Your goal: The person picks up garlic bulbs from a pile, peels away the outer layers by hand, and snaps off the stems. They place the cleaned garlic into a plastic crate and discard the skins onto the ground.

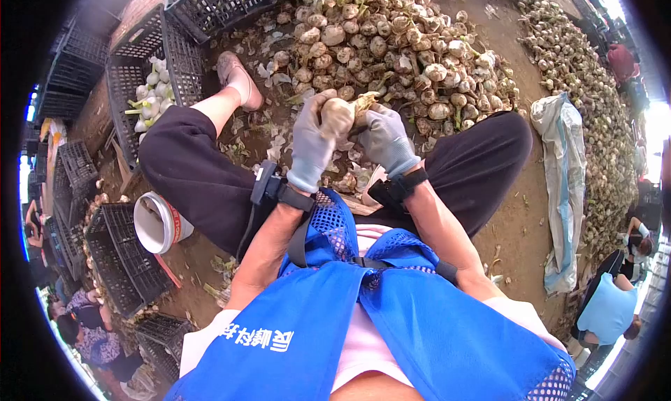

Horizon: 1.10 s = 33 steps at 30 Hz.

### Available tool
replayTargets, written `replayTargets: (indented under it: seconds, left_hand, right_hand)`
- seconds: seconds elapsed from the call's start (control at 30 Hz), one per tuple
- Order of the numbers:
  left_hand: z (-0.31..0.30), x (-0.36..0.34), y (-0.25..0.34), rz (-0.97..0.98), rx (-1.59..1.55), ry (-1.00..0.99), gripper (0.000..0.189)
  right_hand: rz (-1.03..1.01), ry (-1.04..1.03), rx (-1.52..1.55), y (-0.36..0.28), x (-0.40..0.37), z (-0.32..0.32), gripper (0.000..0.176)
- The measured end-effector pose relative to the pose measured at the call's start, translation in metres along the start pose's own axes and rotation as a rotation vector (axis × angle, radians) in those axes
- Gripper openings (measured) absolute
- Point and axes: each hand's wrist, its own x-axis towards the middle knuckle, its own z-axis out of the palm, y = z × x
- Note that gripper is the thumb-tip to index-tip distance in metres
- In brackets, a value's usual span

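Close in front of the blue mesh vest, both grey-gloved hands meet over the lap: the left hand (311, 146) is wrapped around a dirty, pale round garlic bulb (337, 114), and the right hand (386, 141) grips the same bulb at its stalk side, fingers curled tight. The bulb sits between the person's spread knees, just short of the big heap of unpeeled, soil-stained garlic bulbs (391, 44), which fills the space ahead, so there is little free room forward. To the left, the black plastic lattice crate (183, 60) stands beside the left leg, with cleaned white garlic heads (152, 93) in it. A white plastic bucket with a red band (155, 223) lies on its side under the left thigh, and more black lattice crates (119, 261) line that side. To the right, a strip of bare brown dirt ground (521, 219) stays open beside the right leg, edged by a crumpled white woven sack (563, 177) and, beyond it, a long ridge of more unpeeled garlic (594, 100). Loose papery skins litter the ground around the feet. A person in a light blue top (608, 306) crouches at the far right, and another person in a patterned top (91, 331) sits at the lower left.
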Motion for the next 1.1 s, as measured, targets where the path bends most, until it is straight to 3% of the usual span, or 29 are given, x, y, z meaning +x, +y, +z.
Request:
replayTargets:
  seconds: [0.03,0.07,0.1,0.17,0.2,0.23,0.3,0.37,0.43,0.47,0.5,0.57,0.6,0.63,0.7,0.73,0.77,0.83,0.87,0.9,0.97,1.03,1.07,1.1]
  left_hand:
    - [-0.003,-0.003,0.006,-0.230,-0.263,-0.011,0.034]
    - [-0.004,0.000,-0.019,-0.348,-0.496,0.067,0.032]
    - [-0.003,0.004,-0.018,-0.611,-0.797,0.192,0.029]
    - [-0.007,0.004,0.000,-0.804,-0.822,0.172,0.032]
    - [-0.004,0.008,0.000,-0.863,-0.763,0.278,0.035]
    - [-0.006,0.010,0.000,-0.856,-0.768,0.282,0.035]
    - [-0.013,0.013,0.002,-0.880,-0.846,0.200,0.037]
    - [-0.007,0.012,0.016,-0.892,-0.770,0.242,0.046]
    - [-0.002,0.006,0.024,-0.670,-0.183,0.068,0.058]
    - [-0.006,0.013,-0.017,-0.544,-0.306,-0.090,0.068]
    - [-0.003,0.011,0.014,-0.285,-0.121,-0.155,0.066]
    - [0.009,0.012,0.005,0.515,0.742,0.237,0.060]
    - [0.005,0.013,0.005,0.496,0.534,0.116,0.065]
    - [0.001,0.011,0.005,0.488,0.537,0.115,0.065]
    - [-0.007,0.009,0.013,-0.223,-0.332,0.111,0.059]
    - [-0.018,0.008,0.018,-0.466,-0.616,-0.006,0.043]
    - [-0.019,0.009,0.013,-0.469,-0.613,-0.003,0.043]
    - [-0.018,0.015,0.001,-0.442,-0.495,-0.086,0.044]
    - [-0.022,0.020,0.000,-0.456,-0.209,-0.063,0.042]
    - [-0.018,0.021,-0.005,-0.457,-0.206,-0.067,0.042]
    - [-0.005,0.020,-0.023,0.020,-0.126,0.088,0.039]
    - [-0.003,0.012,-0.035,-0.139,0.058,-0.030,0.031]
    - [-0.009,0.012,-0.038,-0.262,-0.286,-0.030,0.025]
    - [-0.013,0.014,-0.037,-0.382,-0.634,-0.025,0.020]
  right_hand:
    - [-0.062,0.017,-0.157,0.015,0.005,-0.001,0.017]
    - [-0.308,0.045,-0.219,0.032,0.011,0.004,0.016]
    - [-0.065,0.109,-0.101,0.034,0.018,0.010,0.017]
    - [-0.388,0.102,-0.603,0.050,0.034,0.005,0.019]
    - [-0.422,0.098,-0.757,0.042,0.038,0.008,0.023]
    - [-0.427,0.091,-0.759,0.036,0.036,0.008,0.023]
    - [-0.019,-0.073,-0.108,0.013,0.027,0.010,0.029]
    - [0.218,-0.285,0.272,-0.004,0.014,-0.003,0.036]
    - [-0.159,-0.393,-0.253,0.024,0.016,-0.019,0.035]
    - [0.011,-0.337,-0.104,0.035,0.017,-0.027,0.032]
    - [0.007,-0.330,-0.102,0.028,0.011,-0.025,0.032]
    - [0.089,-0.286,0.033,0.006,0.001,-0.015,0.028]
    - [-0.089,-0.277,-0.062,0.017,0.004,-0.010,0.023]
    - [-0.081,-0.277,-0.058,0.020,0.007,-0.014,0.023]
    - [-0.063,-0.370,-0.275,0.020,0.014,-0.017,0.021]
    - [0.173,-0.280,0.020,0.009,0.013,-0.012,0.019]
    - [0.064,-0.396,-0.276,0.010,0.016,-0.022,0.015]
    - [0.258,-0.315,-0.157,-0.020,0.011,-0.010,0.017]
    - [0.259,-0.311,-0.152,-0.018,0.011,-0.010,0.017]
    - [0.227,-0.254,-0.152,-0.017,0.013,-0.010,0.017]
    - [0.192,-0.188,-0.144,-0.005,0.017,-0.012,0.017]
    - [0.153,-0.349,-0.544,0.019,0.019,-0.006,0.019]
    - [0.016,-0.321,-0.393,0.027,0.011,-0.001,0.015]
    - [0.020,-0.322,-0.388,0.015,0.006,0.001,0.015]
